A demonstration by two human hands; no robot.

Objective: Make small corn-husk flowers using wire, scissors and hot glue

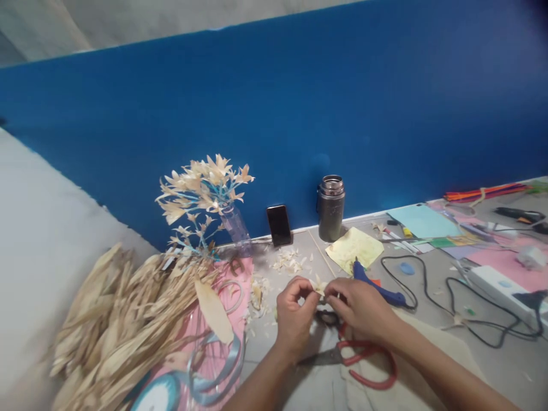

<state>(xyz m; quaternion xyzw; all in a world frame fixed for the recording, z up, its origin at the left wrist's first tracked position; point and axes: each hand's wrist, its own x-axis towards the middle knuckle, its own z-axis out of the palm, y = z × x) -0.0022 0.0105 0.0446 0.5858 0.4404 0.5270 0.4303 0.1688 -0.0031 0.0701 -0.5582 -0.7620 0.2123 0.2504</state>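
Observation:
Pinched between the fingertips of my left hand (295,311) is a small cream husk flower (317,285). The thumb and fingers of my right hand (357,302) close on its other side. Under my hands lie red-handled scissors (377,374), their blades pointing left, and a dark object (327,318) that I cannot make out. Just beyond my right hand rests a blue glue gun (379,286) with a black cord. Cream scraps (289,261) are scattered in front of my hands.
At left, dried corn husks (124,319) are heaped beside blue ribbon (214,371) on pink paper. A clear vase (237,228) holds husk flowers (205,182). A phone (279,225) and an uncapped flask (331,208) stand against the blue wall. Cords and a power strip (505,294) lie right.

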